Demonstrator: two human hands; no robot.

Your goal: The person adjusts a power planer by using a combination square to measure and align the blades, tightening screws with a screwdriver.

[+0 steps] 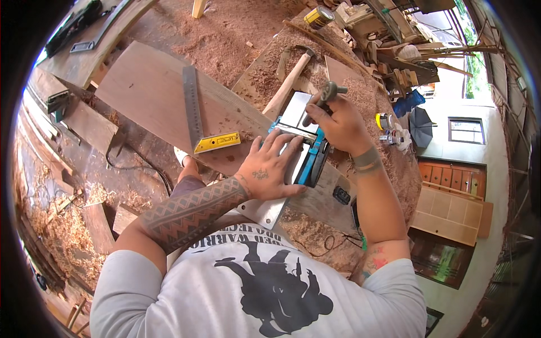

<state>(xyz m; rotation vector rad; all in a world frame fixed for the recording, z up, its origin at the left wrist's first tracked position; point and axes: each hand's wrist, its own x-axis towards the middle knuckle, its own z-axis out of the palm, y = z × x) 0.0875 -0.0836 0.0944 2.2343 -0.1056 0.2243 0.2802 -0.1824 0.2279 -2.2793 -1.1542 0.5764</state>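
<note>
An upturned electric planer (298,146) with a teal body and a shiny metal sole lies on the long wooden board (152,90). My left hand (270,169) rests flat on the sole, fingers spread. Above the planer's front end, my right hand (338,121) grips a grey T-handled wrench (324,96). A steel try square with a yellow stock (200,121) lies on the board just left of my left hand.
A wooden-handled hammer (290,79) lies behind the planer amid shavings. A yellow can (318,17) stands at the far end of the bench. Scrap wood is piled at the upper right. A black cable (141,163) runs over the sawdust-covered floor on the left.
</note>
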